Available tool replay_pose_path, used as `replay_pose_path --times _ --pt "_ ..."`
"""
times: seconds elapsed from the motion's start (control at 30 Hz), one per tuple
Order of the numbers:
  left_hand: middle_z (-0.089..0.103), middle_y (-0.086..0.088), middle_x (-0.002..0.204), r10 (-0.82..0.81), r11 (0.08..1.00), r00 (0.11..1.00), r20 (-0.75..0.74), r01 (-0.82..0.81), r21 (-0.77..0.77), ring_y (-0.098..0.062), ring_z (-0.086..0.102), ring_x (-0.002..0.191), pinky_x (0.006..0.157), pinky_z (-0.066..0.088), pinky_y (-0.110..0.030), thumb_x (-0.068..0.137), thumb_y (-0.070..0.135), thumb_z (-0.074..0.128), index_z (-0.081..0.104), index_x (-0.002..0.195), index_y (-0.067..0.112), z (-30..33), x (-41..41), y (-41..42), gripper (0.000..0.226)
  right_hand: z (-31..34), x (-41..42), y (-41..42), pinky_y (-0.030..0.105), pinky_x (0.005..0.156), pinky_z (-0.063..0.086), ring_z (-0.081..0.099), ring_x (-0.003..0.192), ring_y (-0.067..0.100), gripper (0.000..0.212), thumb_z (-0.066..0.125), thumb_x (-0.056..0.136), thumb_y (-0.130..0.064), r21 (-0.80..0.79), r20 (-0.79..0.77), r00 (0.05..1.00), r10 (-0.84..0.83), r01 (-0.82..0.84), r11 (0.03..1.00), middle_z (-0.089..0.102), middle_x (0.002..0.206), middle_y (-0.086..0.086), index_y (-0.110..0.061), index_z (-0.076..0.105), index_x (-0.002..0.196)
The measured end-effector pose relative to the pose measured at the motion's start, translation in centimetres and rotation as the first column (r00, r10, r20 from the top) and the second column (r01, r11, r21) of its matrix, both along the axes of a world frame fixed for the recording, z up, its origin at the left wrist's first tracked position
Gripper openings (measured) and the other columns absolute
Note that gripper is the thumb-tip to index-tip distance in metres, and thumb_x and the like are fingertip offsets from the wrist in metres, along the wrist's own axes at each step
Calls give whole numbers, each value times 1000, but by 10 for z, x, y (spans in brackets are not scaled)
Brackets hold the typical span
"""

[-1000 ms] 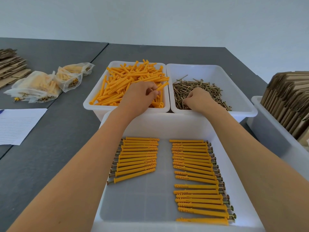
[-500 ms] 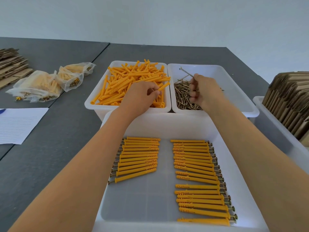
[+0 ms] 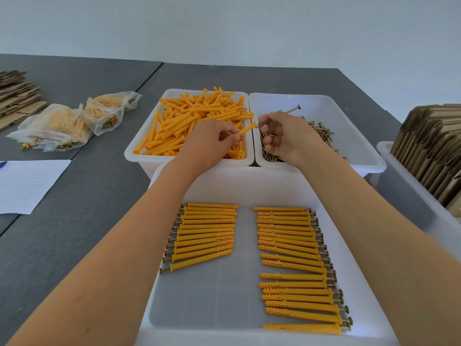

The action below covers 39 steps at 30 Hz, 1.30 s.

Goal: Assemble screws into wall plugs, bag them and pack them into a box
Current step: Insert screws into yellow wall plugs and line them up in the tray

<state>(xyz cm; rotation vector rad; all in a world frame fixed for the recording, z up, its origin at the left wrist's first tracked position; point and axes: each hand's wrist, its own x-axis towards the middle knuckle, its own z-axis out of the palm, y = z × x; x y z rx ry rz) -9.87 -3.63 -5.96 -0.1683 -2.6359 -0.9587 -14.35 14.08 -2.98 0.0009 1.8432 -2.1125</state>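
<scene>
An orange plastic wall plug (image 3: 245,128) is pinched in the left hand (image 3: 212,143), open end aimed right. A long brass screw (image 3: 279,116) is pinched in the right hand (image 3: 287,138), tip basically touching that opening, axes nearly lined up.

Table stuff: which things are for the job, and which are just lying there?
For the job: orange plug in the left hand; screw in the right hand; plug tub; screw tub; finished rows; filled bags; flat boxes.

Just lying about: lined paper.
</scene>
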Motion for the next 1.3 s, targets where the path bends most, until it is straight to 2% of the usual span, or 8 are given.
replay_pose_path --times 0.13,0.3,0.43,0.67,0.93,1.07,1.2,1.3 --pt "71 9 90 1 1000 1000 5 -1 -2 -7 63 89 82 53 -29 97 27 57 73 101 29 1 1 0 16 2 1 -4 21 45 44 48 43 11 41 35 105 -25 47 -85 991 -103 107 993 59 59 -1 -9 68 86" --pt "71 9 92 0 1000 1000 3 0 -15 -9 62 91 86 52 -31 97 27 58 74 104 26 2 1 1 17 -1 1 -5 21 42 43 48 40 11 28 37 102 -12 37 -183 948 -260 271 962 60 59 3 -7 61 88" --pt "71 7 93 -9 1000 1000 4 9 -29 -11 62 91 86 53 -34 97 26 58 74 105 24 3 2 2 18 -3 4 -9 22 43 47 51 40 12 21 38 101 -9 95 -242 947 -213 242 966 65 63 6 -6 58 97" --pt "70 8 86 -21 999 1000 5 22 -29 -11 63 86 84 54 -38 97 25 57 75 96 22 4 3 1 18 -7 11 -19 22 44 48 54 41 10 19 45 99 -10 245 -388 919 -75 181 952 61 66 4 -8 61 92" --pt "71 8 79 -77 991 996 -42 81 102 -8 68 74 79 57 -35 100 18 54 69 93 13 7 9 4 18 -4 14 -22 21 45 41 51 42 10 24 46 103 -24 320 -424 904 59 88 943 64 64 -1 -6 61 109" --pt "73 0 82 -94 983 993 -68 103 152 -11 70 75 79 58 -38 101 16 52 68 95 7 9 10 4 20 -3 18 -24 18 44 41 50 44 14 26 52 101 -24 350 -488 863 132 55 935 66 67 3 0 62 101" --pt "74 -5 87 -125 964 990 -63 136 228 -17 71 81 81 58 -35 100 18 54 70 98 5 10 11 2 21 -3 23 -26 17 43 39 49 42 14 16 54 98 -8 308 -548 832 85 106 945 64 68 6 7 59 98" --pt "74 0 86 -122 973 991 -53 130 189 -11 69 82 82 56 -33 100 23 55 71 100 9 10 11 2 21 1 22 -26 18 43 38 47 42 13 13 52 99 -10 218 -552 833 -30 179 960 63 65 3 -2 53 90"
